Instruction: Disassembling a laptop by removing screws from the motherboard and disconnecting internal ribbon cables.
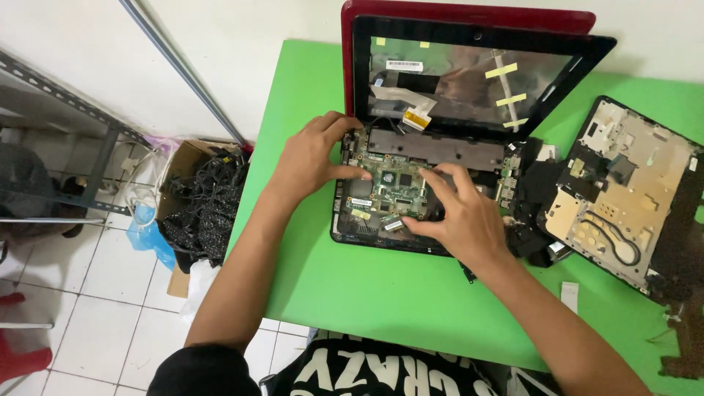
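A red laptop [469, 15] stands open on the green table [381, 293], its screen panel removed and its base uncovered. A green circuit board [392, 180] lies bare inside the base. My left hand [312, 158] rests on the base's left edge, thumb and fingers touching the board's left side. My right hand [458, 216] lies over the board's right part, fingers spread and pressing down on it. Neither hand holds a tool.
The removed upper case [623, 198] lies face down at the right. Small black parts [532, 235] sit between it and the laptop. A white strip [570, 295] lies near the front. On the tiled floor at left stands a cardboard box of black cables [202, 205].
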